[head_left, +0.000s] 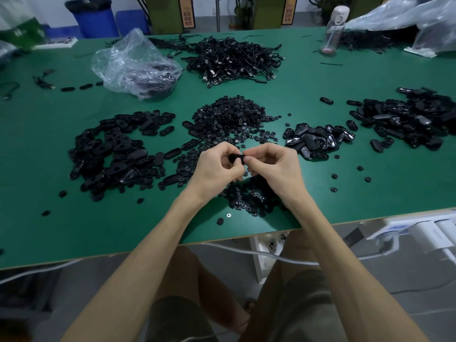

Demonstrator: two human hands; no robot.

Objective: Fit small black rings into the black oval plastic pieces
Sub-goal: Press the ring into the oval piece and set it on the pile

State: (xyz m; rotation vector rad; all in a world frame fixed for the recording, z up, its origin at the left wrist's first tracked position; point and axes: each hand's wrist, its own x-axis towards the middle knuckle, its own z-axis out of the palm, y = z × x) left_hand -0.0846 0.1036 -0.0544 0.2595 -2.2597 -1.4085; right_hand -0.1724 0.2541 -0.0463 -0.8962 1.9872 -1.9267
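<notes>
Green desk (74,230): both hands' fingers (249,160) pinch one oval piece (237,158); press the ring in squarely, I judge.

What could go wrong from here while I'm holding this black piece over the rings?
1. The black piece, pinched between left hand and right hand, could slip and get lost among the look-alike rings below.
2. The stray ring near the table edge might get brushed off.
</notes>
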